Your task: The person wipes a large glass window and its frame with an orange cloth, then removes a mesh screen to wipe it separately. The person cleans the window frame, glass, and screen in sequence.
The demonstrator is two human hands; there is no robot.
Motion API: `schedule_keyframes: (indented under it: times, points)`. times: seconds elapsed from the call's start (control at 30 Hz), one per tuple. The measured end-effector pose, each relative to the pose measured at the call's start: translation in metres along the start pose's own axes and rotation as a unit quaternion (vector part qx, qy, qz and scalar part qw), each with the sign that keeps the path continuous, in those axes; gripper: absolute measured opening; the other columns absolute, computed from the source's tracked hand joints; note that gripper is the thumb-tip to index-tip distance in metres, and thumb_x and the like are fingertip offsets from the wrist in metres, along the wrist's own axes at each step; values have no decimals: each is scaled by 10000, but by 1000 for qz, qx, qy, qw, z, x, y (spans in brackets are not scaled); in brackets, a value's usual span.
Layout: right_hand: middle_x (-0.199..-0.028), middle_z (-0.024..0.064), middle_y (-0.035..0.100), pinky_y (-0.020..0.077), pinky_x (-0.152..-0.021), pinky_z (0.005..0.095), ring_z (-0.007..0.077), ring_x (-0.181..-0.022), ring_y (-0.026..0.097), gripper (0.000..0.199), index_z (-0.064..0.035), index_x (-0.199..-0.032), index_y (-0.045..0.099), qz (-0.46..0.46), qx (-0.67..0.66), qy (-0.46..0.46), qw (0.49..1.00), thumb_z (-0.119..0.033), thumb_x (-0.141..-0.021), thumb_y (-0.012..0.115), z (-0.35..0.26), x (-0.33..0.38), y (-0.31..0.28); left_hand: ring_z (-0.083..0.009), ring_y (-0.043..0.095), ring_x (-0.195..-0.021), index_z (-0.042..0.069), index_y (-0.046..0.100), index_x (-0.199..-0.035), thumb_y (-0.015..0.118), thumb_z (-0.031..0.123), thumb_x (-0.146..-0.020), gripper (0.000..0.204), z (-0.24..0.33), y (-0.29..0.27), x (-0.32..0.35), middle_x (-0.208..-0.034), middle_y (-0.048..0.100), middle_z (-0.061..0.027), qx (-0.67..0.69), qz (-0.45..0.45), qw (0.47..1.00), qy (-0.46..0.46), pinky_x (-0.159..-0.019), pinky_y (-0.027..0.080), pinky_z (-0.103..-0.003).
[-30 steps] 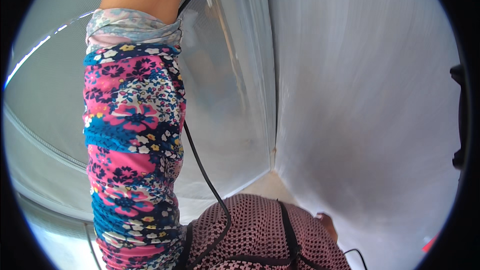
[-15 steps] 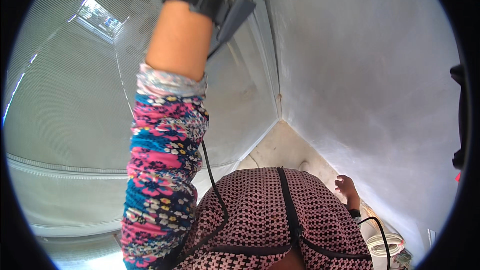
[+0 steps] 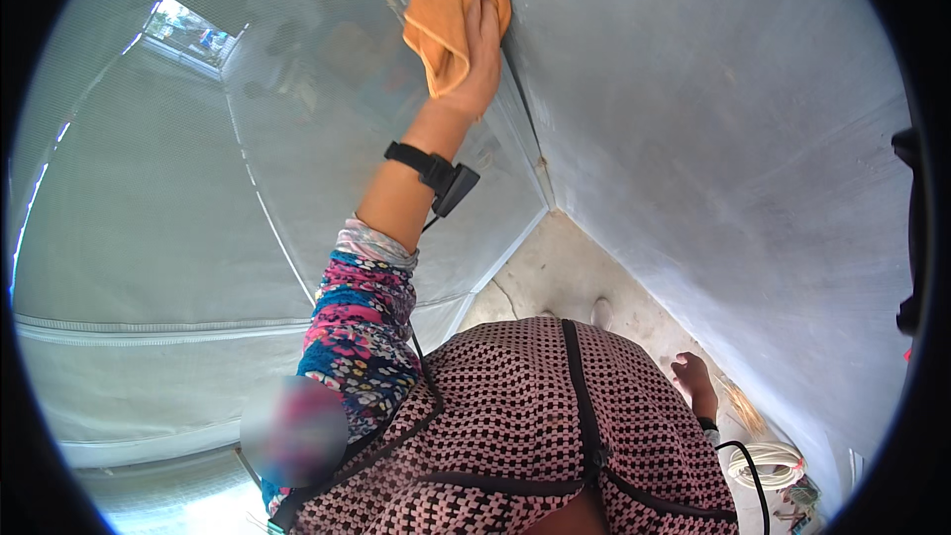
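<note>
Pale coil [image 3: 786,474] on the floor [image 3: 543,272]

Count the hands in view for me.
2: the left hand, holding an orange cloth that partly covers it, at the top; the right hand, at lower right, beside the pink-and-black garment.

"How is the light?"

"Muted and mostly even, with glare at 1 small opening [image 3: 190,32], upper left, and a white glow, lower left."

"And the picture?"

"Fisheye curves bend the pale seam [image 3: 168,332] toward a black rim; the gray wall [image 3: 713,139] looks hazy, and 1 round smear blurs the patterned sleeve [image 3: 359,342]."
</note>
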State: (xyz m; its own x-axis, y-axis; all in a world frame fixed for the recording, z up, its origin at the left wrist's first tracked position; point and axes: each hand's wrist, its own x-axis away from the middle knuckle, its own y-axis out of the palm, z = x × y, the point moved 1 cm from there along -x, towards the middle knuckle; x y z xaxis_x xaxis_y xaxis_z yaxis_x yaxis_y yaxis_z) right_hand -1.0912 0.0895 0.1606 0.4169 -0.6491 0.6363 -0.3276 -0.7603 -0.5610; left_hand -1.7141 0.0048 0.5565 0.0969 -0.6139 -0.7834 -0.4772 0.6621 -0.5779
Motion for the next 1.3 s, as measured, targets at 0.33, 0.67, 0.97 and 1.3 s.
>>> schedule_keyframes:
  times: [0.33, 0.67, 0.97, 1.3]
  points:
    - [-959, 226, 730, 573, -704, 368, 248, -709, 738, 445, 26, -1262, 630, -26, 42, -23, 999, -205, -888, 696, -52, 78, -37, -289, 413, -1417, 98, 420, -1511, 450, 373, -1081, 511, 5, 25, 70, -1524, 440, -134, 329, -134, 908, -223, -1193, 300, -396]
    - [-872, 193, 736, 568, -720, 362, 239, -720, 730, 457, 31, -1265, 628, -47, 14, 25, 998, -218, -887, 692, -58, 128, 1, -234, 451, -1388, 139, 437, -1501, 475, 396, -1070, 503, -13, 49, 131, -1495, 468, -85, 454, -262, 772, -360, -1162, 367, -347]
    - [-1026, 215, 734, 546, -884, 415, 342, -991, 704, 467, -42, -1279, 648, -29, 50, 65, 996, -275, -878, 699, -81, 179, 5, -286, 443, -1393, 149, 440, -1456, 519, 233, -1063, 410, -20, 92, 192, -1499, 445, -108, 786, -38, 181, -590, -1172, 430, -380]
    - [-1028, 218, 738, 553, -876, 425, 357, -1000, 707, 445, -40, -1258, 653, -56, 76, 79, 992, -278, -886, 707, -55, 217, 17, -360, 439, -1401, 30, 427, -1433, 386, 212, -1096, 386, -29, 135, 251, -1528, 417, -188, 792, 68, -43, -606, -1189, 413, -442]
